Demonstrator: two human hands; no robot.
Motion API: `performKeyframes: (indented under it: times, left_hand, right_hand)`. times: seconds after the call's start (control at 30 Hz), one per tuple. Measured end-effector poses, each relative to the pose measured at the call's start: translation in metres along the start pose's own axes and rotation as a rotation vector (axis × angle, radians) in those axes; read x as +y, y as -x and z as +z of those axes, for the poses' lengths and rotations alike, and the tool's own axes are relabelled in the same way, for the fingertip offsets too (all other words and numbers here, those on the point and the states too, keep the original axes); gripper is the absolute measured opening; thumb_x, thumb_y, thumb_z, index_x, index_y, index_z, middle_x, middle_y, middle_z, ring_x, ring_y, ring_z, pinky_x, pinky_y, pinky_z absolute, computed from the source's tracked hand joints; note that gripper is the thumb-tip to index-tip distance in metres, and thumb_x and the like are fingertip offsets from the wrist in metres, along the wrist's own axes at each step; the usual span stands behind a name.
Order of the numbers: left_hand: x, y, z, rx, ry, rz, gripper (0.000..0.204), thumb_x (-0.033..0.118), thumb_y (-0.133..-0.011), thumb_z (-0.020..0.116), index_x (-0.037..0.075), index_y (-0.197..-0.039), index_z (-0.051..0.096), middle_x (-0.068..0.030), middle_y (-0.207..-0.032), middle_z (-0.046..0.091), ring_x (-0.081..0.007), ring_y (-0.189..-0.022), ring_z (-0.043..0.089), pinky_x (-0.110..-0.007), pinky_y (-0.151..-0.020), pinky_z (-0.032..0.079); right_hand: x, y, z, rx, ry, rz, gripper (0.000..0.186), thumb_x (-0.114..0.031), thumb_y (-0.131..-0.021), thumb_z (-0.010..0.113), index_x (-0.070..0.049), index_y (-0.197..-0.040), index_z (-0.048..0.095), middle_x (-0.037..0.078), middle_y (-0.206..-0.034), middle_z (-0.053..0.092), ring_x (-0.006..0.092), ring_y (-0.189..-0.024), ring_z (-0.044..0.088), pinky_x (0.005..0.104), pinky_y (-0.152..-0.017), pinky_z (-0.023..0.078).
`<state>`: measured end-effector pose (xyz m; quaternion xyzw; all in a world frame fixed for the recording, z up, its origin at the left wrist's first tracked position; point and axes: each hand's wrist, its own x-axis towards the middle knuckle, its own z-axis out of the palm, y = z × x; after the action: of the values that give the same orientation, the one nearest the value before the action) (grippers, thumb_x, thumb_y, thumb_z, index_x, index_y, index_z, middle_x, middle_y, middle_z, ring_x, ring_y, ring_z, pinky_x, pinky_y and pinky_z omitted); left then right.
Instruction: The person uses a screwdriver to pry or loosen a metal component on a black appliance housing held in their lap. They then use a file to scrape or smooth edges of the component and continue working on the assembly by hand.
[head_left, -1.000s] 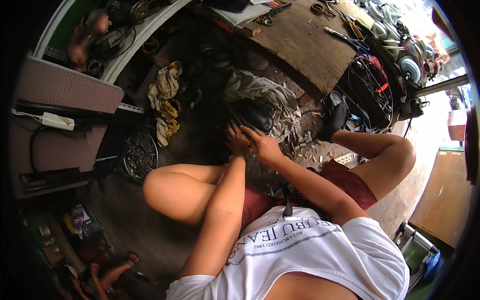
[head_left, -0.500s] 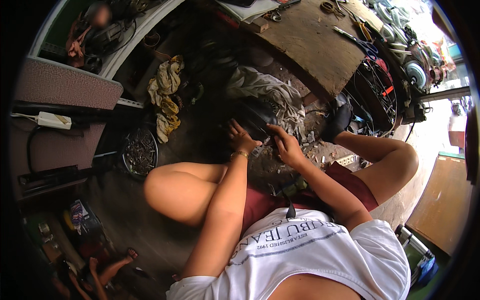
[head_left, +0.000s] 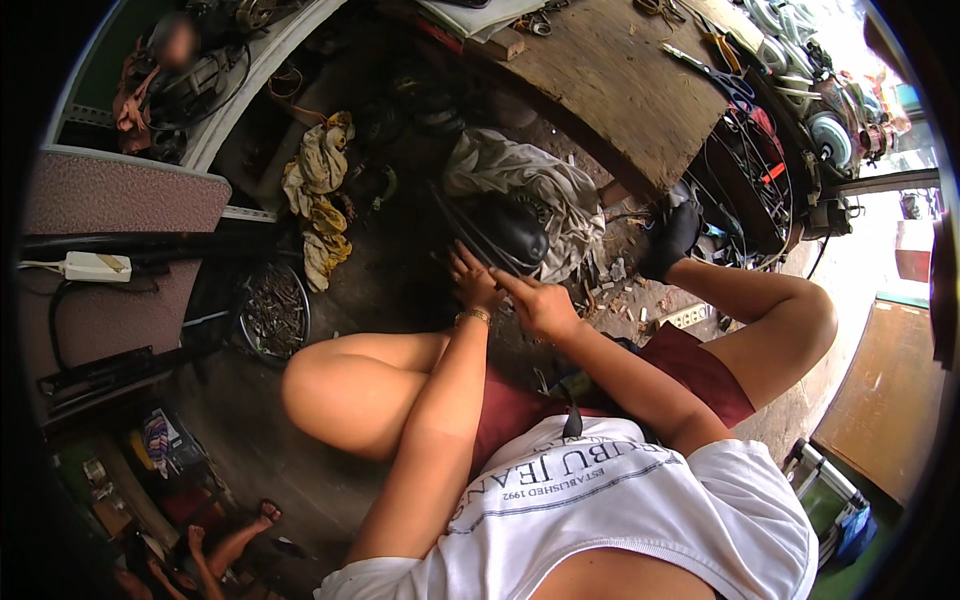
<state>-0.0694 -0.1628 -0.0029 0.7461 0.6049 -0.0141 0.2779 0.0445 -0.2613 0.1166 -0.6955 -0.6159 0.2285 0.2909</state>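
I sit on the floor with both knees spread, and both hands meet at a black bicycle saddle [head_left: 512, 236] lying in front of me. My left hand [head_left: 472, 283], with a gold bracelet at the wrist, presses against the saddle's near edge, fingers bent. Just beside it, my right hand [head_left: 537, 300] touches the saddle's underside, fingers partly curled; what they grip is hidden. A crumpled grey-white cloth [head_left: 540, 180] lies behind and under the saddle.
A worn wooden board [head_left: 620, 90] with scissors and tools lies beyond. Yellow rags [head_left: 320, 190] lie left, a round tray of metal scraps [head_left: 272, 312] nearby. A bicycle wheel [head_left: 745, 190] stands right, a white power strip [head_left: 95, 266] far left. Another person's feet [head_left: 235, 535] show bottom left.
The view has shifted slightly. My right hand has drawn back a little toward me; my left hand stays against the saddle.
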Motion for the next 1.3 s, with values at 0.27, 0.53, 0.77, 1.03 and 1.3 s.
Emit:
performKeyframes:
  times: [0.27, 0.53, 0.77, 1.03, 1.3]
  left_hand:
    - [0.027, 0.006, -0.025, -0.124, -0.085, -0.151, 0.133, 0.029, -0.058, 0.088, 0.01, -0.152, -0.004, -0.0157, -0.157, 0.009, -0.0389, -0.141, 0.022, -0.059, -0.102, 0.037]
    - [0.026, 0.016, -0.028, -0.084, -0.057, -0.086, 0.14, 0.037, -0.055, 0.091, 0.01, -0.151, -0.007, -0.0169, -0.158, 0.006, -0.0383, -0.14, 0.026, -0.062, -0.1, 0.037]
    - [0.015, 0.011, -0.015, -0.053, -0.167, -0.104, 0.132, 0.041, -0.061, 0.085, 0.009, -0.152, -0.005, -0.0162, -0.158, 0.005, -0.0375, -0.14, 0.025, -0.061, -0.099, 0.037]
    - [-0.006, 0.0, 0.02, 0.035, -0.074, -0.011, 0.076, 0.032, -0.094, 0.048, 0.012, -0.153, 0.005, -0.015, -0.159, 0.007, -0.0407, -0.142, 0.019, -0.058, -0.101, 0.034]
    - [0.004, 0.006, 0.008, 0.0, -0.196, 0.05, 0.102, 0.045, -0.079, 0.067, 0.013, -0.153, 0.005, -0.0144, -0.159, 0.007, -0.0388, -0.141, 0.021, -0.062, -0.099, 0.035]
  right_hand:
    - [-0.027, 0.018, -0.031, -0.047, -0.078, 0.148, 0.053, -0.009, -0.087, 0.056, -0.021, -0.138, 0.048, 0.017, -0.102, 0.067, 0.0372, -0.08, 0.066, 0.0454, -0.066, 0.053]
    - [-0.026, 0.003, 0.003, -0.078, -0.016, 0.138, 0.049, -0.013, -0.087, 0.057, -0.02, -0.136, 0.05, 0.018, -0.109, 0.065, 0.0339, -0.082, 0.068, 0.0425, -0.068, 0.055]
    - [-0.034, -0.003, -0.033, -0.067, -0.094, 0.024, 0.052, -0.013, -0.088, 0.059, -0.016, -0.138, 0.046, 0.019, -0.115, 0.061, 0.0404, -0.086, 0.064, 0.0455, -0.071, 0.053]
    - [-0.074, -0.013, -0.015, -0.03, 0.055, 0.086, 0.052, -0.015, -0.089, 0.056, -0.017, -0.14, 0.042, 0.014, -0.092, 0.061, 0.0379, -0.073, 0.064, 0.0463, -0.06, 0.052]
    - [-0.023, -0.07, 0.013, 0.09, 0.042, 0.139, 0.05, -0.014, -0.088, 0.057, -0.021, -0.137, 0.048, 0.016, -0.098, 0.065, 0.039, -0.075, 0.065, 0.0477, -0.062, 0.052]
